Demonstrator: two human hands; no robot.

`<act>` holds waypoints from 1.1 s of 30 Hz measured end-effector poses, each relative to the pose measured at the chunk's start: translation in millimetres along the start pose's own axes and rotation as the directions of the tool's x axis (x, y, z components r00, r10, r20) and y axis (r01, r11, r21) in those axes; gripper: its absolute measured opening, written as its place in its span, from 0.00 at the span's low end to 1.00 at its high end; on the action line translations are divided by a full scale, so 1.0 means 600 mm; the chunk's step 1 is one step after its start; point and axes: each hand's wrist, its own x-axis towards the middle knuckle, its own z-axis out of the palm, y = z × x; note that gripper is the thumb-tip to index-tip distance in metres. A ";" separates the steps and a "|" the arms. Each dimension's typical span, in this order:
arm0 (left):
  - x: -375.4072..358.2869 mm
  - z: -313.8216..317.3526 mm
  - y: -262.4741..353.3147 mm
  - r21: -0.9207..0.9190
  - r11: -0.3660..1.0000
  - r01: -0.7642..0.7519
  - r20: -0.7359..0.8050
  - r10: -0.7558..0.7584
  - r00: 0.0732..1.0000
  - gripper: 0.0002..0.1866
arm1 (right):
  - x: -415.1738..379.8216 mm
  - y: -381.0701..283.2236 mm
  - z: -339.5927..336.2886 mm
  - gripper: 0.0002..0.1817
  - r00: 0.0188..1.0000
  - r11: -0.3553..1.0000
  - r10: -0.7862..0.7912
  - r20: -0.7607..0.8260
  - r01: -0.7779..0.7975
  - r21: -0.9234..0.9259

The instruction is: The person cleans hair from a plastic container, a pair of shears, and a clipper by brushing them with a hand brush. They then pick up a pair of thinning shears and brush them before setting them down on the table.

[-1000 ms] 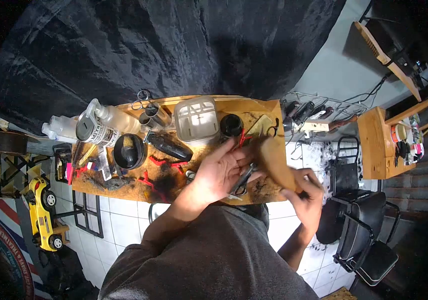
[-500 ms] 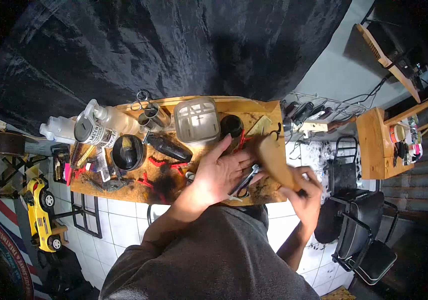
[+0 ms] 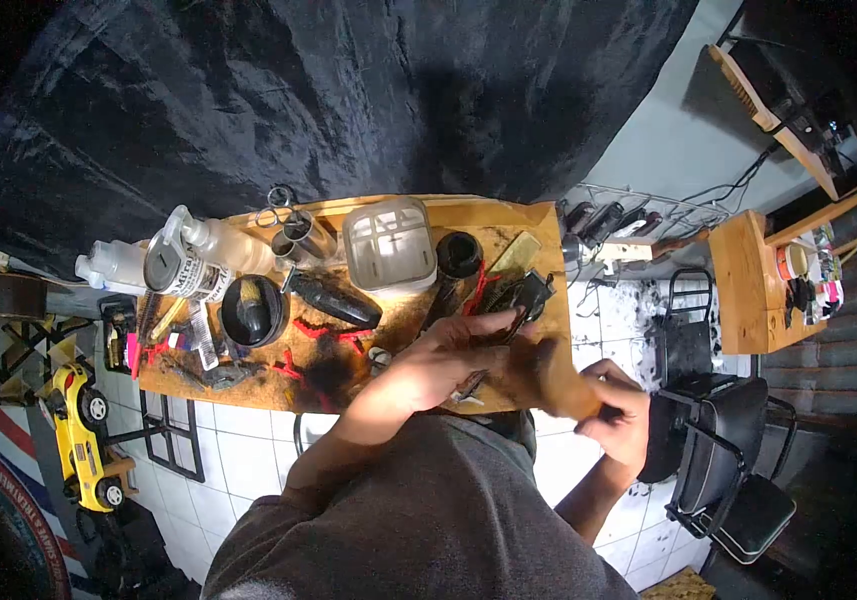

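Note:
My right hand (image 3: 616, 412) is closed around a brush (image 3: 570, 390) with a tan wooden handle and dark bristles. The brush is smeared by motion over the table's front right part. Just left of it, my left hand (image 3: 443, 365) reaches across the table, thumb and fingers stretched out and apart. A black hair clipper (image 3: 528, 292) lies beyond those fingertips, its lower part hidden behind the hand. Small metallic items beneath my left fingers are too covered to make out. Dark hair clippings (image 3: 333, 372) are scattered on the wooden table (image 3: 408, 310).
Left of my hands are a black trimmer (image 3: 333, 302), red clips (image 3: 333, 332), a black bowl (image 3: 254, 310), a comb (image 3: 204, 335) and bottles (image 3: 233, 240). A clear container (image 3: 390, 245) and a black cup (image 3: 460, 255) stand behind. A black chair (image 3: 723, 440) is at right.
The brush has swung down and toward me with my right hand. My left hand has turned from palm showing to a more edge-on pose, and the clipper beyond it is more exposed.

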 end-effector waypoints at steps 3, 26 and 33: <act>-0.001 0.000 -0.004 0.252 0.968 0.005 -0.101 0.021 0.995 0.30 | 0.001 -0.006 0.022 0.22 0.940 0.972 0.231 -0.250 -0.213 0.098; -0.004 -0.003 0.005 0.518 0.855 0.004 0.003 -0.006 1.000 0.35 | 0.005 0.008 0.035 0.27 0.995 0.987 0.097 -0.026 -0.100 -0.129; -0.015 0.011 0.017 0.081 0.986 0.147 0.175 -0.159 0.972 0.34 | 0.024 0.002 0.033 0.25 0.917 0.935 0.125 -0.380 -0.237 -0.266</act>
